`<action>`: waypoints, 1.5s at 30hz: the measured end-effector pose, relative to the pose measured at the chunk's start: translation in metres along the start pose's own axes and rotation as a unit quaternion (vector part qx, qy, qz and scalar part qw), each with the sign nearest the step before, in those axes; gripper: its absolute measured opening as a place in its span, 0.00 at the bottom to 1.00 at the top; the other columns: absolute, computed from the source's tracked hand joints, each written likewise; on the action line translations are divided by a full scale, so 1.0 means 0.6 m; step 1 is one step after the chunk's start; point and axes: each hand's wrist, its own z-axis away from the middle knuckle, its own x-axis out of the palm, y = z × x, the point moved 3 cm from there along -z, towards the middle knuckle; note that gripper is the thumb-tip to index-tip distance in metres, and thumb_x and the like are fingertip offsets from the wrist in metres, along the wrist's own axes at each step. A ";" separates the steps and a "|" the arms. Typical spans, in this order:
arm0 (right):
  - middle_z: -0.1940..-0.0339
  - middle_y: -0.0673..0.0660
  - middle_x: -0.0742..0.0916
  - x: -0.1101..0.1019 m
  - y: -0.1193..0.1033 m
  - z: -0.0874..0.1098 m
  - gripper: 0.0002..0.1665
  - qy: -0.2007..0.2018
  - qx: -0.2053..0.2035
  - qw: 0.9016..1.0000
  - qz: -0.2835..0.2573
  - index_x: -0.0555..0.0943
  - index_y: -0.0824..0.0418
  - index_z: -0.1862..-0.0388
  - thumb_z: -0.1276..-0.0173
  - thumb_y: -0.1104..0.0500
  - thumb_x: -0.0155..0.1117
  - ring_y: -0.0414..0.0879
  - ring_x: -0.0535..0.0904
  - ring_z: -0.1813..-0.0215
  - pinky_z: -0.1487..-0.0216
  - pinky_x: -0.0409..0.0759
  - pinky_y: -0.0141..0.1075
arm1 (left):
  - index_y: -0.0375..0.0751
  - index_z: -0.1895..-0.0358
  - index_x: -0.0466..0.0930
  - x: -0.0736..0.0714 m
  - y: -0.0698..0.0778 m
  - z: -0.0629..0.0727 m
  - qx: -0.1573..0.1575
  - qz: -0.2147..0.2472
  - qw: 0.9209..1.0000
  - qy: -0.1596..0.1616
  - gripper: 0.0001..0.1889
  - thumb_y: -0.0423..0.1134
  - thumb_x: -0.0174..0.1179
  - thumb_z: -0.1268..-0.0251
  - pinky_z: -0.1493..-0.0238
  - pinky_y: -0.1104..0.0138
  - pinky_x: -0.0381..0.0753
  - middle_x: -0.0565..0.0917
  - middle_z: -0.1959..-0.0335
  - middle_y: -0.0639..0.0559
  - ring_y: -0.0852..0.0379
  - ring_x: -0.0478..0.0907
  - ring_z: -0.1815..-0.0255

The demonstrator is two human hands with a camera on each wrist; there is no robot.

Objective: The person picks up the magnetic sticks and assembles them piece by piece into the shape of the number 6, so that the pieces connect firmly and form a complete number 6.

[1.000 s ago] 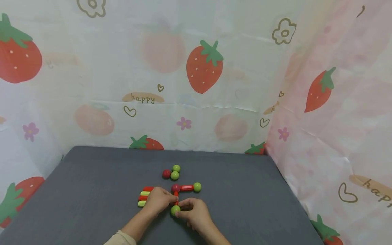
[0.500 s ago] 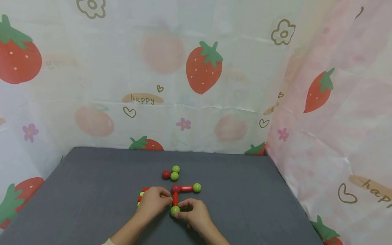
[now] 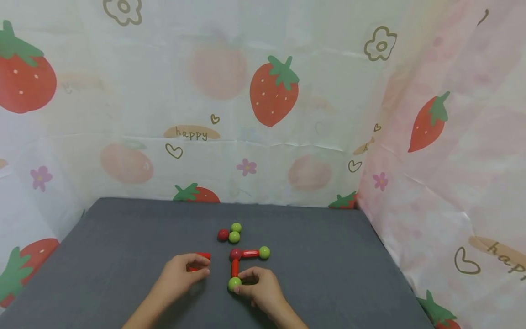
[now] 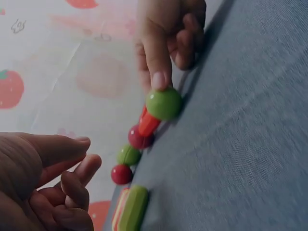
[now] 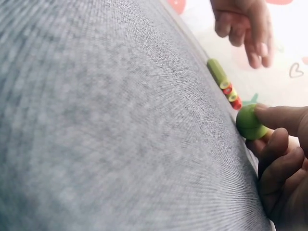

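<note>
Left hand, since a second ago: it has left the near red rod (image 3: 234, 268) and shifted to the left of the corner red ball (image 3: 235, 254), over the row of rods (image 5: 227, 89).
Left hand (image 3: 182, 273) now: holding nothing, fingers loosely bent, a small gap between thumb and forefinger; the right wrist view shows it apart from the rods.
Right hand (image 3: 261, 285): on the near side of the corner red ball, thumb and fingers pinching the near green ball (image 3: 233, 283), as a second ago.
Red-and-green shape: an L lying with its bend at the corner red ball; the near red rod runs from it toward the person and meets the near green ball, while the side red rod (image 3: 250, 253) runs to its right and ends at the side green ball (image 3: 264, 252).
Rods: left of the corner red ball, side by side, red and yellow-green, partly hidden by the left hand in the head view.
Loose balls: beyond the corner red ball, a red one (image 3: 223, 235) and two green ones, nearer (image 3: 234, 236) and farther (image 3: 236, 227), clustered together.
Grey tabletop (image 3: 328, 274): under the corner red ball and all the pieces.
Strawberry-print backdrop (image 3: 337, 91): well beyond the corner red ball.
</note>
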 end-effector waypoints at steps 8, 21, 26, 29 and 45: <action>0.66 0.46 0.89 -0.001 0.000 0.002 0.16 -0.003 0.012 1.000 0.010 0.88 0.51 0.61 0.49 0.57 0.85 0.40 0.66 0.89 0.87 0.67 0.30 | 0.46 0.57 0.89 -0.016 -0.035 0.012 -0.020 -0.026 0.999 0.011 0.10 0.39 0.75 0.42 0.73 0.64 0.71 0.88 0.62 0.56 0.55 0.72 0.72; 0.65 0.45 0.89 0.003 0.003 -0.005 0.16 -0.005 0.017 1.000 0.017 0.88 0.49 0.62 0.49 0.56 0.85 0.39 0.66 0.89 0.88 0.67 0.30 | 0.47 0.56 0.89 -0.022 -0.073 0.004 -0.017 -0.076 0.997 0.027 0.12 0.36 0.76 0.43 0.73 0.65 0.69 0.85 0.56 0.53 0.56 0.70 0.71; 0.65 0.46 0.89 0.001 0.007 -0.006 0.17 -0.008 0.010 1.000 0.005 0.88 0.52 0.61 0.49 0.57 0.85 0.39 0.65 0.88 0.87 0.68 0.30 | 0.48 0.56 0.89 -0.013 -0.075 0.002 -0.017 -0.078 0.997 0.020 0.12 0.35 0.76 0.45 0.70 0.64 0.71 0.85 0.54 0.53 0.56 0.71 0.69; 0.65 0.46 0.89 0.000 0.009 -0.006 0.17 -0.008 0.004 1.000 0.004 0.88 0.52 0.61 0.49 0.57 0.86 0.39 0.65 0.88 0.87 0.68 0.30 | 0.49 0.57 0.89 -0.011 -0.078 0.001 -0.020 -0.079 0.997 0.019 0.13 0.35 0.77 0.45 0.69 0.63 0.72 0.85 0.53 0.53 0.56 0.71 0.68; 0.66 0.47 0.90 -0.003 0.009 -0.006 0.17 -0.015 -0.001 1.000 -0.007 0.88 0.54 0.61 0.50 0.58 0.86 0.39 0.66 0.87 0.86 0.68 0.30 | 0.49 0.57 0.89 -0.006 -0.094 -0.010 -0.045 -0.108 0.993 -0.012 0.14 0.42 0.79 0.49 0.52 0.53 0.79 0.87 0.53 0.53 0.55 0.79 0.56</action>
